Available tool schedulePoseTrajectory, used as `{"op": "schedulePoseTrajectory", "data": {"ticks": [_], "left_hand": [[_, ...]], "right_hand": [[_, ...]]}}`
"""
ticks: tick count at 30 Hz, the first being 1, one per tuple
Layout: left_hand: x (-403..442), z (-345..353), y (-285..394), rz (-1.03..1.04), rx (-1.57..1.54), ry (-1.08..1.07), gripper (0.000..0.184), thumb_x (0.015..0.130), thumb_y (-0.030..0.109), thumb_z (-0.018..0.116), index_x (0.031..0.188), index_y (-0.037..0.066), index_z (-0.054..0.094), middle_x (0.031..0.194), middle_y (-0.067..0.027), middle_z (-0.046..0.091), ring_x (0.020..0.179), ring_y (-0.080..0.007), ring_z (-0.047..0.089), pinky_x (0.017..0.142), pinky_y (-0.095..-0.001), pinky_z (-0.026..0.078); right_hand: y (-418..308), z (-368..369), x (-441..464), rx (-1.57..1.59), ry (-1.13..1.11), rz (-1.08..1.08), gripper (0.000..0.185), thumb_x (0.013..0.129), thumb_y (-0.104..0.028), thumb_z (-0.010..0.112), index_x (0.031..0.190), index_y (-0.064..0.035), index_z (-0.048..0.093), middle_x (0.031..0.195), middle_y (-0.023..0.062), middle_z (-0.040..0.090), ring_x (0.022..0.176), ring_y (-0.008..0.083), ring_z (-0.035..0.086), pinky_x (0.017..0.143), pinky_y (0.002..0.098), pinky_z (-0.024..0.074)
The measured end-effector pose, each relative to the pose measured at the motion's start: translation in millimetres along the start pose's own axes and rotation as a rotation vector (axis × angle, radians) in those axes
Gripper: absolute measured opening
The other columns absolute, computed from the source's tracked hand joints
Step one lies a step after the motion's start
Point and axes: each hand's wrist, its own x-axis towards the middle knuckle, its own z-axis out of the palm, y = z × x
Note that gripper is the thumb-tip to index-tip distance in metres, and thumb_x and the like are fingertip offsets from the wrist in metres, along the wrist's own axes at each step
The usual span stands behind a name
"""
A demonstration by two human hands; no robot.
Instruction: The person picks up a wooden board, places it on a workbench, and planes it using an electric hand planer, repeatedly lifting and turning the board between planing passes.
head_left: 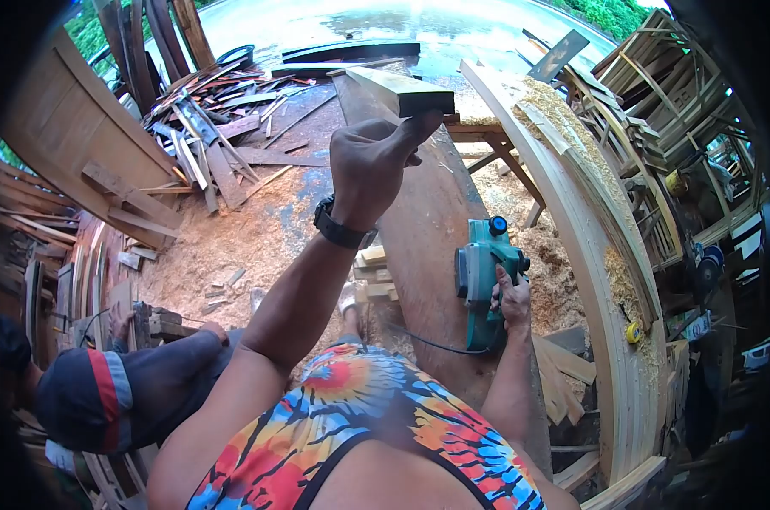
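L hand (372, 151), w/ a dark watch (341, 225) on the wrist, is up over the bench (423, 255), fingers mostly curled, one digit stretched out to the dark end of a pale board (393, 81). Can't tell if it pinches the board or only touches it. R hand (512, 299) is wrapped round the handle of the green planer (484, 276), which sits on the right part of the bench, its blue knob (497, 225) at the far end. A dark cord (432, 347) runs from the planer's near end, curving left across the bench.

Right of the bench: a long pale plank (572, 204), running near to far, w/ wood shavings (619, 276) & a yellow tape measure (632, 332) by its right side. Far right, a stack of wood frames (670, 68).

Left of the bench: sawdust (181, 268) on the ground, a few small blocks (375, 274) just beside the bench edge, & a messy pile of offcuts (219, 136) farther off. Big wood panel (87, 127) leans at far left. Near left, a co-worker (181, 378) in a dark top & dark cap w/ a red & a light stripe, arms out twd some wood pcs (164, 323).
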Motion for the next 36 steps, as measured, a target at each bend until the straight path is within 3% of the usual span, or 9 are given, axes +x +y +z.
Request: {"op": "schedulePoseTrajectory", "data": {"ticks": [23, 32, 36], "left_hand": [[0, 2, 2, -0.049, 0.005, 0.013, 0.043, 0.082, 0.041, 0.083, 0.068, 0.002, 0.073, 0.061, -0.0056, 0.068, 0.054, -0.0092, 0.064, 0.052, -0.0226, 0.046], [-6, -17, 0, -0.063, -0.035, 0.045, 0.033, 0.084, 0.030, 0.083, 0.081, -0.002, 0.075, 0.068, -0.0055, 0.069, 0.058, -0.0106, 0.065, 0.056, -0.0238, 0.053], [-8, -25, 5, -0.026, -0.059, 0.054, 0.025, 0.086, 0.023, 0.081, 0.077, 0.001, 0.074, 0.066, -0.0063, 0.067, 0.057, -0.0146, 0.066, 0.057, -0.0275, 0.053]], "right_hand": [[4, -1, 3, -0.009, -0.009, -0.002, 0.038, 0.093, -0.045, 0.071, 0.096, -0.0082, 0.063, 0.062, -0.0010, 0.054, 0.045, 0.0094, 0.051, 0.041, 0.0242, 0.0421], [3, -2, 2, -0.013, -0.016, -0.010, 0.042, 0.091, -0.048, 0.072, 0.101, -0.0084, 0.062, 0.062, -0.0017, 0.053, 0.045, 0.0089, 0.051, 0.042, 0.0239, 0.0414], [-2, 1, -2, -0.001, 0.004, -0.016, 0.044, 0.092, -0.048, 0.071, 0.100, -0.0057, 0.064, 0.062, -0.0015, 0.054, 0.047, 0.0083, 0.051, 0.044, 0.0236, 0.0427]]}}
